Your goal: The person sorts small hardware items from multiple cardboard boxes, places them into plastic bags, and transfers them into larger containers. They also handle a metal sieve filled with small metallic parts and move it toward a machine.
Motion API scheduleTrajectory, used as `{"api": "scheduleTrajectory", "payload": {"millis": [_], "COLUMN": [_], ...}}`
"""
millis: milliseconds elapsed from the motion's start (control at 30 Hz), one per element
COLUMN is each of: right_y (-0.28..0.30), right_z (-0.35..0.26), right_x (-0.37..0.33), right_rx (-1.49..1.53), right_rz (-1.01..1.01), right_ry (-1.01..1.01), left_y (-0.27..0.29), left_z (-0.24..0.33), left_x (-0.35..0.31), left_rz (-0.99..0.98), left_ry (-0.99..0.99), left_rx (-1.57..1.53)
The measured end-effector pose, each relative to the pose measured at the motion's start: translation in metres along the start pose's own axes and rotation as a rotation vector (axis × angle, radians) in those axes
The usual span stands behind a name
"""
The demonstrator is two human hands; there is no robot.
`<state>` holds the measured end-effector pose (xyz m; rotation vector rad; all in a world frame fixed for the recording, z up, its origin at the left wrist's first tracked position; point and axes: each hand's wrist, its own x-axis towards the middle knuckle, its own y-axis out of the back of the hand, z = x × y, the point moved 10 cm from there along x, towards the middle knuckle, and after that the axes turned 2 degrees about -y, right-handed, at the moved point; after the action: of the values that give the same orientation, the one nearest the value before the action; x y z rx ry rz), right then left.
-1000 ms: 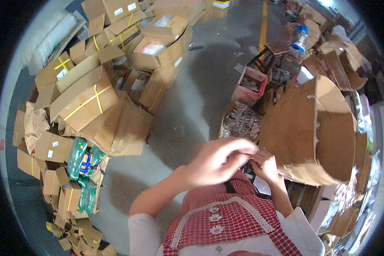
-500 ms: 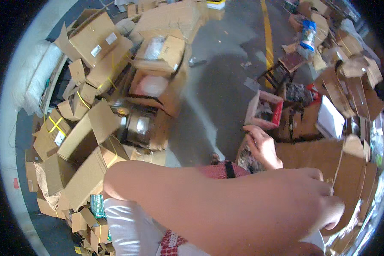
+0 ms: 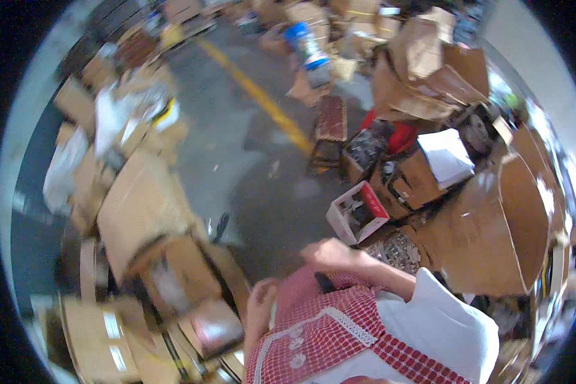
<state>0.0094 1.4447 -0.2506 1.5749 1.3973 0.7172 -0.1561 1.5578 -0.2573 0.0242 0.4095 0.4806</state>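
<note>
My left hand [image 3: 262,296] is low over the left side of my red-and-white checked apron [image 3: 317,333], near an open carton [image 3: 184,265]. Its fingers look curled, but blur hides whether they grip anything. My right hand [image 3: 333,255] is bent in front of my lap at the apron's far edge, its fingers smeared by motion. Just beyond it stands a small white box with a red inner side [image 3: 340,225], holding dark pieces. Beside that box lies a heap of small metallic-looking parts [image 3: 393,251].
A large brown carton [image 3: 486,224] fills the right. Nearby are a white flat piece [image 3: 446,158] and a low brown stool [image 3: 331,118]. A blue-and-white package [image 3: 307,48] is farther off. Cardboard boxes [image 3: 144,201] crowd the left. A yellow line [image 3: 256,93] crosses the grey floor.
My view has swung to the right. My left arm, which reached across to the right, is back on the left side. My right hand has drawn from the small box toward my lap.
</note>
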Motion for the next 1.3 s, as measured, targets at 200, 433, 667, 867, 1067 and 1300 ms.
{"api": "scheduleTrajectory", "payload": {"millis": [200,433,667,867,1067,1300], "right_y": [0.069,0.068,0.152,0.245,0.299,0.354], "right_z": [0.054,0.205,0.336,0.443,0.535,0.649], "right_x": [0.058,0.104,0.178,0.195,0.216,0.237], "right_rx": [0.195,0.182,0.124,-0.011,-0.077,0.039], "right_rz": [0.224,0.130,0.377,0.461,0.600,0.586], "right_ry": [-0.119,-0.435,-0.419,-0.536,-0.602,-1.017], "left_y": [-0.033,-0.094,-0.135,-0.156,-0.174,-0.201], "left_z": [0.014,0.077,0.169,0.191,0.211,0.238], "left_x": [0.128,0.285,0.452,0.559,0.677,0.867], "left_rz": [-0.431,-0.643,-0.539,-0.651,-0.724,-1.121], "left_ry": [-0.147,-0.840,-0.924,-0.857,-0.835,-0.528], "left_rx": [0.348,1.344,1.571,1.503,1.239,1.253]}}
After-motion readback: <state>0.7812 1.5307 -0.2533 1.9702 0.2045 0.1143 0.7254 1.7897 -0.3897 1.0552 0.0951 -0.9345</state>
